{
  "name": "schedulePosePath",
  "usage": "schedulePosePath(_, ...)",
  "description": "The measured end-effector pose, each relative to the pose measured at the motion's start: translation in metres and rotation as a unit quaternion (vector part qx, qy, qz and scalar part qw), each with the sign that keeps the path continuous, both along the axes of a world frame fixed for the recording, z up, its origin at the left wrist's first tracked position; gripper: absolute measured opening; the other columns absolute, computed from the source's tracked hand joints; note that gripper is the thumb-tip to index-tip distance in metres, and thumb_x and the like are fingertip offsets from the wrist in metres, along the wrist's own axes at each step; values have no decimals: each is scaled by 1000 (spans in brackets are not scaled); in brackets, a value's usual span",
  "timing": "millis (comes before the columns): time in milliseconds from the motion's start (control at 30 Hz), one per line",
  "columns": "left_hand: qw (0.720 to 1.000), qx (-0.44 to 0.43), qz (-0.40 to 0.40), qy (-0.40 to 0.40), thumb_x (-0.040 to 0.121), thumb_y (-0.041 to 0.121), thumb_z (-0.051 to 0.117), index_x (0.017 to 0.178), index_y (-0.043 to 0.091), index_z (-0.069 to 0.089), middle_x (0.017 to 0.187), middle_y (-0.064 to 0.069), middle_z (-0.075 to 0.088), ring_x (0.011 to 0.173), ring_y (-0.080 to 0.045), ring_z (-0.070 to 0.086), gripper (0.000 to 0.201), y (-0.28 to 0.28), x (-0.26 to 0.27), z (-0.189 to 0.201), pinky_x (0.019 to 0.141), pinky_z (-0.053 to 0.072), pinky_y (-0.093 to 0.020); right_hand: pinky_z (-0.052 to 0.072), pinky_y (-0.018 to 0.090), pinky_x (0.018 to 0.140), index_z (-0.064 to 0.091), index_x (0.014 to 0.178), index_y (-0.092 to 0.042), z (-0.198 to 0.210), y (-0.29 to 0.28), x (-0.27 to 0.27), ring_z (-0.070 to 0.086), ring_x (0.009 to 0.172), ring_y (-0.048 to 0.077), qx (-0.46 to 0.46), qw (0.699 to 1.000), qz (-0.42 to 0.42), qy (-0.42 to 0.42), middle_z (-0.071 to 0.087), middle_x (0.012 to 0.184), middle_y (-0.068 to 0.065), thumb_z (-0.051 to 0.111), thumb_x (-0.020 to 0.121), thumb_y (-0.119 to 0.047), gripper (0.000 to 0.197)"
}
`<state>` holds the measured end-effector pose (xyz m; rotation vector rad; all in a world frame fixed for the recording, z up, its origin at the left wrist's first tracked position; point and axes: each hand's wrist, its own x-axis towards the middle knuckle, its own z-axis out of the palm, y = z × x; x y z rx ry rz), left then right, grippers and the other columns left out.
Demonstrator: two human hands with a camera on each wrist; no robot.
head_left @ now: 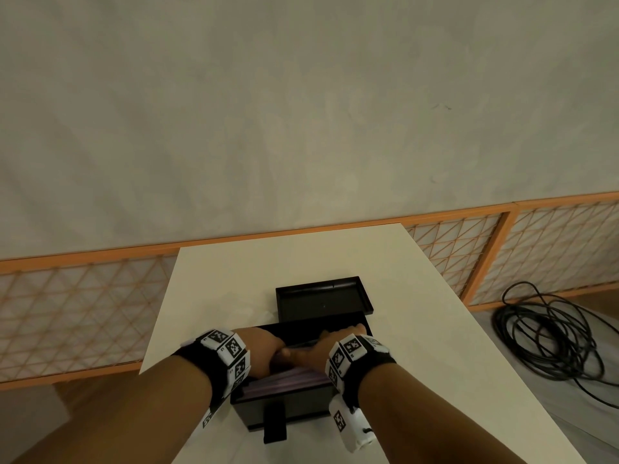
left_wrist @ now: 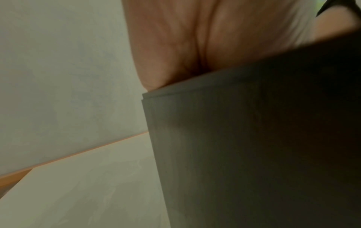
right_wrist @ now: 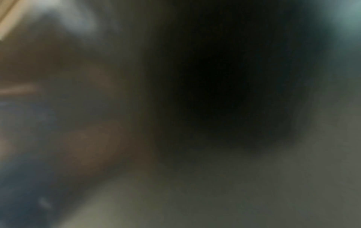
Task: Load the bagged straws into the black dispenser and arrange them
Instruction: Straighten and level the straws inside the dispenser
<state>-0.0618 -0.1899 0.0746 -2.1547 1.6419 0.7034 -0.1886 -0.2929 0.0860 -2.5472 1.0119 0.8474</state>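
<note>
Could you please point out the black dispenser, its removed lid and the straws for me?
black dispenser [head_left: 288,413]: head view, front wall facing the camera.
lid [head_left: 321,304]: head view, inner floor, lying upturned behind the dispenser.
straws [head_left: 288,380]: head view, pale bundle inside.

- No readable words, brands or numbers anywhere.
- Black-and-white square code markers on both wrist bands [head_left: 227,354]; their tiny characters are illegible.

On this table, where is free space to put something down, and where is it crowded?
Bare table lies left of the lid, and right of it toward the table's right edge. Crowded: the dispenser, where left hand and right hand work among the straws.
</note>
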Motion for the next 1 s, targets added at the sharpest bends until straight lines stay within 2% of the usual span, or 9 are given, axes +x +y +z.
schedulePosePath(133,1000,-2,15,-2,91,30,47,116,18,61,119,-9,65,108,-28,62,31,1,-1,-1,96,49,-37,9,46,118,19,150,-23,-1,2,-2,22,144,29,-14,1000,-3,-4,26,156,5,18,65,-93,110)
schedulePosePath(233,997,16,61,42,98,35,39,128,14,56,131,-10,58,120,-27,54,40,-5,-5,9,102,40,-34,17,43,115,28,147,-23,-4,1,-3,30,141,29,-30,999,1,-13,36,152,5,15,67,-92,107)
schedulePosePath(333,987,21,89,131,81,59,50,133,23,51,134,-5,56,122,-21,52,63,-6,0,12,106,38,-33,23,42,111,36,143,-23,-8,1,-5,35,136,30,-46,998,-2,-34,43,147,6,16,69,-90,102)
schedulePosePath(400,987,33,70,140,65,70,57,136,29,47,134,0,56,121,-19,53,82,-3,4,8,107,40,-35,24,44,110,37,142,-24,-9,2,-7,32,138,31,-52,998,-7,-45,43,146,7,18,71,-89,98)
schedulePosePath(500,991,25,44,124,66,72,55,133,27,49,130,-1,59,117,-20,56,82,-1,8,4,104,43,-37,24,45,110,38,141,-26,-10,3,-9,30,138,30,-57,996,0,-61,44,145,8,22,76,-85,89)
schedulePosePath(600,996,10,27,87,79,63,55,127,21,53,122,-7,63,110,-24,59,64,-1,5,4,97,47,-34,28,45,106,42,136,-23,-10,6,-12,42,129,29,-85,994,27,-69,53,136,9,23,78,-83,86)
schedulePosePath(733,998,-19,20,48,91,44,53,124,16,56,122,-11,62,112,-28,59,44,-2,-6,6,94,44,-31,34,43,96,57,113,-18,-3,12,-12,54,111,28,-138,983,74,-98,65,111,7,27,79,-80,77)
schedulePosePath(867,997,-59,21,47,89,36,56,127,19,55,123,-10,63,110,-28,60,42,0,-5,16,92,46,-33,40,42,92,55,114,-18,11,13,-9,52,111,29,-118,972,131,-155,61,115,8,50,89,-44,36)
schedulePosePath(1000,997,-64,22,43,83,39,66,125,21,58,119,-4,64,108,-22,60,46,4,1,36,86,44,-27,51,38,88,60,115,-14,21,-6,-4,58,108,31,-56,986,96,-121,59,118,10,57,88,-23,28)
